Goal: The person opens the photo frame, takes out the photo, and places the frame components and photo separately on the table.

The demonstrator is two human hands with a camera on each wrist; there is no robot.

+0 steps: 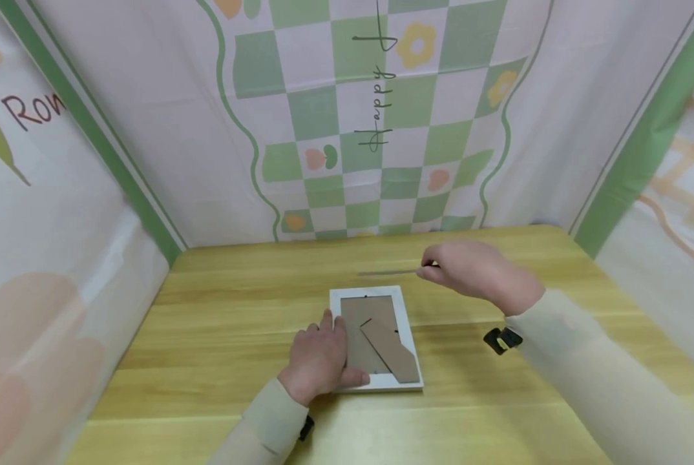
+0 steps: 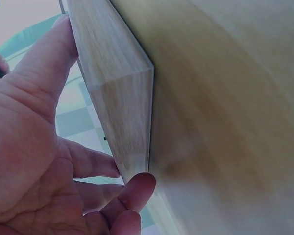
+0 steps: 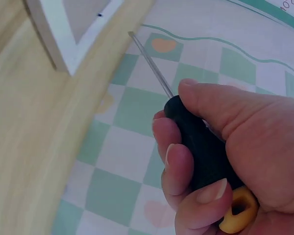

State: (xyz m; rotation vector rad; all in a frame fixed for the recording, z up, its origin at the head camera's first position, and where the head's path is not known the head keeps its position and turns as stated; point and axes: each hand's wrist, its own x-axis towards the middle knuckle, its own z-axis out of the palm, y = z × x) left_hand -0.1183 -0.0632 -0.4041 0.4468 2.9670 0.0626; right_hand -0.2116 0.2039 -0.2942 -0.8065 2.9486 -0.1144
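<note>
A white picture frame (image 1: 402, 323) lies face down on the wooden table, its brown backing board (image 1: 376, 310) and folded easel leg (image 1: 396, 355) on top. My left hand (image 1: 319, 354) holds the frame at its near left corner, the thumb along the near border and the fingers at the left side. The left wrist view shows the frame's wood-grain side (image 2: 120, 103) against those fingers. My right hand (image 1: 469, 268) grips a screwdriver (image 3: 201, 147) by its dark handle with a yellow end. Its thin shaft (image 1: 389, 272) points left, beyond the frame's far edge and apart from it.
The wooden table (image 1: 219, 323) extends around the frame. A hanging cloth with green checks (image 1: 358, 110) stands behind its far edge, and printed cloths flank both sides. Small black tabs (image 1: 396, 331) show along the backing's edges.
</note>
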